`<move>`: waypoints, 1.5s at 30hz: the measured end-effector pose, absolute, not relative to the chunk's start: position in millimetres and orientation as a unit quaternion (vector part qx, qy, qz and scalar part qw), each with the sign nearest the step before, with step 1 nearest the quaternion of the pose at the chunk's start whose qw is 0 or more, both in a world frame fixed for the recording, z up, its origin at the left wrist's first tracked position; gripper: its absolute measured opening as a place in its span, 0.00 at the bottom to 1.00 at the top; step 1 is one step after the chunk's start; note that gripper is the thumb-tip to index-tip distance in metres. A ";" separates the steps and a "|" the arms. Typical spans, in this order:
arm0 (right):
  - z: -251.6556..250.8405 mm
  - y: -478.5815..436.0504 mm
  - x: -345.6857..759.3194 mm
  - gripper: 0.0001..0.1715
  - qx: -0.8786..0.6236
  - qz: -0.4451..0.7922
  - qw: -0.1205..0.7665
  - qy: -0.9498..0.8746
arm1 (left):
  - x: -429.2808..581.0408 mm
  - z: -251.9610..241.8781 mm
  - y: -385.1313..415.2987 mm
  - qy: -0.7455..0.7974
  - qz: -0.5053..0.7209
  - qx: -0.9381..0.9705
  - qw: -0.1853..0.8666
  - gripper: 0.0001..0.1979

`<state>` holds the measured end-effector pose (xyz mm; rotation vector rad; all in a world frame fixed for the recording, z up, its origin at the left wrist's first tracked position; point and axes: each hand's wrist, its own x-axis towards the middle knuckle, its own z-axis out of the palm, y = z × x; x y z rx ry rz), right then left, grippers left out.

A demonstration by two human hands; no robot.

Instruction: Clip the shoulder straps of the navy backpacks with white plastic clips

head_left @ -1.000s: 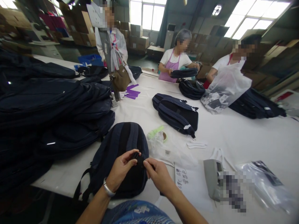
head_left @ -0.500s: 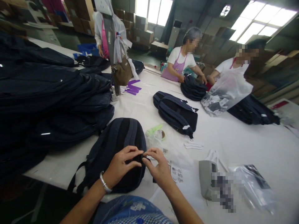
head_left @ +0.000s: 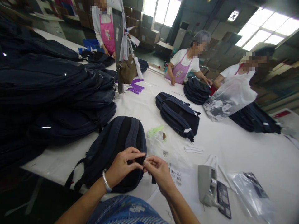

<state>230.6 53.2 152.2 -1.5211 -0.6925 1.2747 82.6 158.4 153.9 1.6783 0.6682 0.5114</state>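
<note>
A dark navy backpack lies in front of me with its padded shoulder straps facing up. Over its right edge, my left hand curls with thumb and fingers closing on a small dark piece that is mostly hidden. Right against those fingertips, my right hand pinches a narrow black strap, whose end hangs below the fingers. A second navy backpack rests farther off, straps up too.
Navy backpacks are piled at left. Near my right hand lie a clear bag with a tape roll, written paper, a grey tape dispenser, a phone and plastic bags. Co-workers stand across the table.
My right fingers have curled in more tightly beside my left fingertips, and the black strap end shows more. My view has shifted slightly; the co-worker at far left shows more fully.
</note>
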 end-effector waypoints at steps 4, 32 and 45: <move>159.9 51.2 234.5 0.18 -0.594 0.575 0.483 -0.287 | 80.2 147.0 155.1 0.280 0.206 0.674 0.652 0.18; 148.8 46.1 201.3 0.05 -0.715 0.252 0.423 -0.496 | 73.3 141.1 117.0 0.517 0.258 0.526 0.624 0.15; 153.1 42.6 209.2 0.09 -0.608 0.508 0.535 -0.293 | 71.8 159.2 103.0 0.417 0.310 0.787 0.332 0.08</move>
